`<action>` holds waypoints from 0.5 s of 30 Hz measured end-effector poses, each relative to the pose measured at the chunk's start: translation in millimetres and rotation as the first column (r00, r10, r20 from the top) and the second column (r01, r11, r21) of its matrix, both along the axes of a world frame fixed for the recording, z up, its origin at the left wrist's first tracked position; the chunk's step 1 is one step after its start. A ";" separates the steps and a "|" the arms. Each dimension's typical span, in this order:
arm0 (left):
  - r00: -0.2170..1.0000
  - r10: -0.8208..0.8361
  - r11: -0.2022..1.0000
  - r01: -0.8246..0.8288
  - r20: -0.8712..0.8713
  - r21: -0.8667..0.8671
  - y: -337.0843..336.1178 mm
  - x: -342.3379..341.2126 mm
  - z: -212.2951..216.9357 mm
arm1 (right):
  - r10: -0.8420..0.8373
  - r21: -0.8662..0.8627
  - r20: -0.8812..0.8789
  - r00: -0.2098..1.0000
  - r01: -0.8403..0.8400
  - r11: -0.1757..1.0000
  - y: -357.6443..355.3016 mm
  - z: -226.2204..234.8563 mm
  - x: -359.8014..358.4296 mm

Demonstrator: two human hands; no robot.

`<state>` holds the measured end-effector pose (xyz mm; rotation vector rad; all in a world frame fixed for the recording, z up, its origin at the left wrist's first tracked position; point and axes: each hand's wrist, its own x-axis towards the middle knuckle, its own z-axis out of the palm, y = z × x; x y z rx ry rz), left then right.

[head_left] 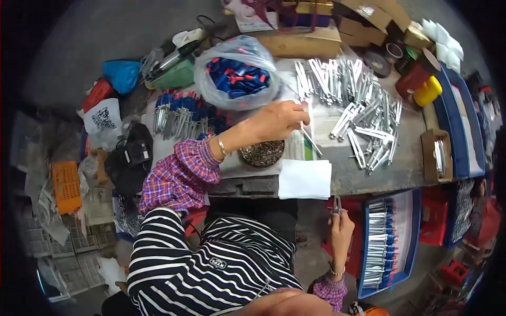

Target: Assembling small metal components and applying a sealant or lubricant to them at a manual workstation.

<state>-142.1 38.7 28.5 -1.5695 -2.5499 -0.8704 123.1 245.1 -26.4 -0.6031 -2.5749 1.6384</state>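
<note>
My left hand point(284, 117) is over the middle of the table, fingers pinched together. A thin metal rod point(311, 141) slants down from its fingertips toward the right; its upper end is hidden by the fingers. Below the wrist sits a round dish of small brownish metal pieces point(262, 153). My right hand point(341, 227) is low, off the table's front edge, closed around pliers point(337, 204) whose jaws point up toward the table. White paper sheets point(304, 179) lie at that edge, between the two hands.
A clear bag of blue-and-red handles point(235, 76) stands behind my left hand, with rods with blue ends point(182, 115) to its left. Loose silvery metal strips point(369, 124) cover the right side. A blue tray point(390, 242) of finished-looking rows sits lower right; a small cardboard box point(436, 155) stands above it.
</note>
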 end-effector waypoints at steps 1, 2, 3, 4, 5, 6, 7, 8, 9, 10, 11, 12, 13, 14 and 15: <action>0.998 0.012 0.998 -0.017 0.065 0.067 -4.2 1.9 8.9 | 0.011 -0.001 -0.004 1.000 -0.011 1.000 -1.3 -0.9 1.1; 0.998 0.022 0.997 -0.026 0.062 0.066 -11.4 2.3 21.1 | -0.005 -0.023 -0.011 1.000 0.005 1.000 -2.7 -1.7 2.1; 0.996 0.078 0.986 -0.069 -0.052 0.149 -22.3 4.1 34.9 | -0.024 -0.045 -0.015 1.000 0.023 0.999 -4.1 -2.1 3.7; 0.978 0.134 0.967 -0.094 -0.157 0.237 -31.6 4.2 44.2 | -0.017 -0.048 -0.014 1.000 0.016 0.999 -4.6 -2.9 5.3; 0.957 0.215 0.952 -0.161 -0.197 0.260 -41.9 -0.4 49.3 | -0.020 -0.048 -0.009 1.000 0.020 0.999 -6.6 -2.8 7.2; 0.930 0.276 0.942 -0.212 -0.244 0.259 -55.9 -6.3 52.6 | -0.019 -0.107 0.001 1.000 0.019 0.994 -9.2 -2.0 8.2; 0.897 0.332 0.930 -0.260 -0.291 0.259 -67.8 -11.9 54.8 | -0.019 -0.167 0.011 1.000 0.021 0.986 -12.1 -1.1 9.0; 0.899 0.331 0.930 -0.260 -0.287 0.259 -76.8 -15.8 53.9 | -0.020 -0.166 0.015 1.000 0.022 0.986 -16.3 1.6 8.2; 0.897 0.344 0.936 -0.305 -0.279 0.176 -82.8 -18.9 49.8 | -0.014 -0.262 0.057 0.998 0.028 0.965 -21.9 6.7 7.4; 0.895 0.355 0.935 -0.343 -0.271 0.091 -86.4 -19.8 46.4 | -0.006 -0.355 0.098 0.995 0.040 0.934 -27.8 10.5 6.2; 0.901 0.348 0.937 -0.336 -0.258 0.093 -88.1 -19.3 44.3 | -0.016 -0.349 0.110 0.994 0.053 0.936 -33.8 9.5 4.7; 0.898 0.369 0.929 -0.364 -0.241 0.064 -86.5 -16.9 44.6 | 0.006 -0.451 0.106 0.994 0.042 0.892 -40.1 6.0 4.6; 0.894 0.387 0.920 -0.390 -0.225 0.035 -85.5 -15.2 43.2 | 0.024 -0.547 0.098 0.995 0.034 0.836 -46.2 4.5 3.5; 0.885 0.401 0.913 -0.407 -0.238 0.025 -89.5 -14.9 41.3 | 0.054 -0.631 0.107 0.993 0.026 0.775 -51.9 7.1 0.3; 0.880 0.407 0.909 -0.418 -0.246 0.008 -89.3 -13.4 42.2 | 0.069 -0.678 0.113 0.991 0.027 0.734 -57.3 5.6 -1.2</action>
